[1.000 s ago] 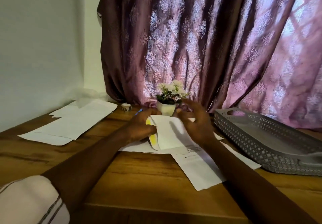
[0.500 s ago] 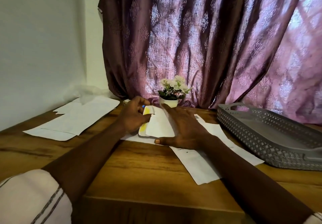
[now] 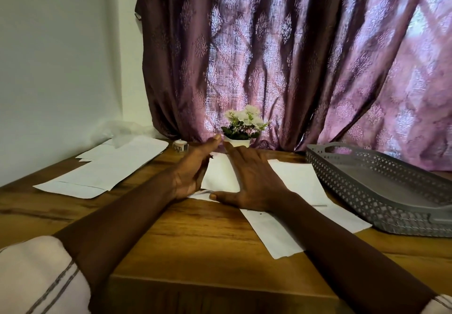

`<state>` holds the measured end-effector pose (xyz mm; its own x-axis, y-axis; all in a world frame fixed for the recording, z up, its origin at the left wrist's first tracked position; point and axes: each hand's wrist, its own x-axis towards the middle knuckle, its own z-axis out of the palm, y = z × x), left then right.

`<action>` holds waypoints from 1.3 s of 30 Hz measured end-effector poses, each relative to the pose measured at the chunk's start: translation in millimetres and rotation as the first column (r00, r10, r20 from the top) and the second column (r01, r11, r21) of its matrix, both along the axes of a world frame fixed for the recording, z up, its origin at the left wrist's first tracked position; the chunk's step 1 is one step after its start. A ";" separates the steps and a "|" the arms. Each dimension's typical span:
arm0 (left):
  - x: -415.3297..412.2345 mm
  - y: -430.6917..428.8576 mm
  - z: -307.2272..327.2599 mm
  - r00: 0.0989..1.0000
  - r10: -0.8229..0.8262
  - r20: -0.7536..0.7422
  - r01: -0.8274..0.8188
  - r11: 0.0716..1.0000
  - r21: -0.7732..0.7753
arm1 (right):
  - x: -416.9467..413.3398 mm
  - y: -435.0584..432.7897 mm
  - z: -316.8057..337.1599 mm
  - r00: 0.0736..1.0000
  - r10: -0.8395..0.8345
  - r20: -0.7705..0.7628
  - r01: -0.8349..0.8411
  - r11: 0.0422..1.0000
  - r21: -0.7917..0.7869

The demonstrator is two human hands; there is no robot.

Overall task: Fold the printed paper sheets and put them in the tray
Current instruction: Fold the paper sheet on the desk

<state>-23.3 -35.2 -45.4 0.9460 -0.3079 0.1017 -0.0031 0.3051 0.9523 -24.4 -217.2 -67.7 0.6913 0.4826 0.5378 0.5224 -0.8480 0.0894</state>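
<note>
A folded white paper sheet [image 3: 220, 174] lies flat on the wooden table between my hands. My right hand [image 3: 249, 179] is spread palm down on its right part, pressing it against the sheets beneath. My left hand [image 3: 195, 169] stands on its edge along the paper's left side, fingers straight and together, touching the fold. More unfolded sheets [image 3: 298, 186] lie under and to the right of the folded one. The grey perforated tray [image 3: 381, 186] stands at the right, and I see no paper in it.
A pile of white sheets [image 3: 107, 169] lies at the left near the wall. A small flower pot [image 3: 241, 130] and a roll of tape [image 3: 180, 145] stand at the back before the purple curtain [image 3: 281, 57]. The table's front edge [image 3: 220, 286] is close to me.
The sheet was held up in both hands; now it lies flat. My right hand came down and flattened on it. The yellow and blue thing in my left hand is hidden.
</note>
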 end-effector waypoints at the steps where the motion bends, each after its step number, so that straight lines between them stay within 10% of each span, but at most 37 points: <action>1: -2.0 0.5 -0.4 0.998 -0.068 -0.010 0.068 0.997 -0.036 | 0.1 0.4 0.4 1.000 0.017 0.003 -0.017 1.000 0.000; 11: 12.6 17.8 -5.0 0.977 -0.214 -0.022 0.205 0.957 -0.203 | 0.6 -2.3 10.6 0.943 0.048 0.329 -0.023 0.997 -0.078; 18: 22.6 21.7 -5.7 0.988 -0.150 0.038 0.154 0.969 -0.192 | 0.3 -9.3 13.8 0.892 -0.183 0.414 0.026 0.934 0.357; 24: 34.4 20.8 -10.9 0.994 0.058 0.092 -0.051 0.996 -0.077 | -1.7 -15.7 16.8 0.939 -0.062 0.338 0.103 0.989 -0.104; 32: 19.5 12.7 -5.3 0.988 0.104 0.115 -0.105 0.995 -0.002 | 13.6 -21.0 12.1 0.978 -0.026 0.207 0.056 0.989 -0.139; 35: 25.2 21.2 -9.3 0.834 0.383 0.398 -0.496 0.835 0.236 | 19.9 -38.0 7.0 0.976 -0.069 0.204 0.078 0.996 -0.035; 39: 41.4 43.4 -25.1 0.775 -0.026 0.631 -0.527 0.526 0.668 | 26.3 -59.9 3.8 0.983 -0.116 0.143 0.099 0.988 0.121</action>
<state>18.1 8.2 -70.4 0.8599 -0.2727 0.4316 -0.4955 -0.6493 0.5770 1.9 -277.0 -63.8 0.6436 0.3403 0.6855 0.4155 -0.9076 0.0604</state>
